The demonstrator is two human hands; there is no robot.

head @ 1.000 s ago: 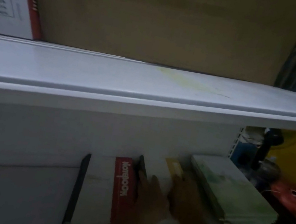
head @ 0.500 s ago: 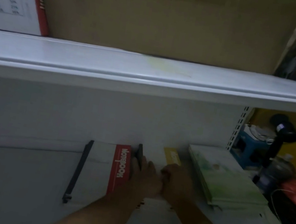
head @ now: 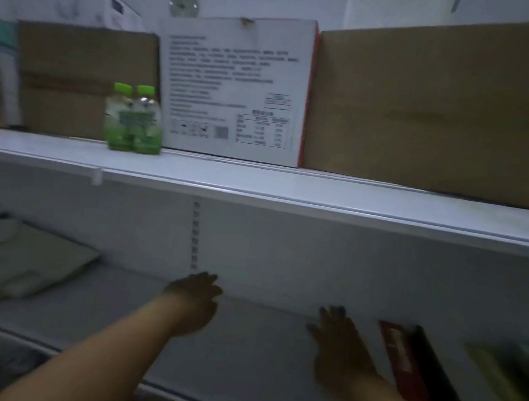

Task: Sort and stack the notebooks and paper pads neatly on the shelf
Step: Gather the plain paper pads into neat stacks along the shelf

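On the white lower shelf point(head: 250, 347) a red notebook point(head: 403, 364) lies flat at the right, with a dark-edged book under or beside it. Further right lie yellow and green pads point(head: 511, 385), blurred. A loose pile of pale grey-beige paper pads point(head: 7, 260) lies at the left end. My left hand point(head: 193, 300) hovers over the bare middle of the shelf, fingers loosely bent, holding nothing. My right hand point(head: 337, 343) is spread flat just left of the red notebook, holding nothing.
The upper shelf point(head: 259, 182) carries two green-capped bottles point(head: 134, 119), a white printed carton point(head: 235, 91) and brown cardboard boxes point(head: 453, 116). A slotted upright point(head: 195, 234) runs down the back panel behind my left hand.
The view has swung left and up. Both hands left the red notebook and moved left along the shelf; the left pile of pads and the upper shelf's boxes came into view.
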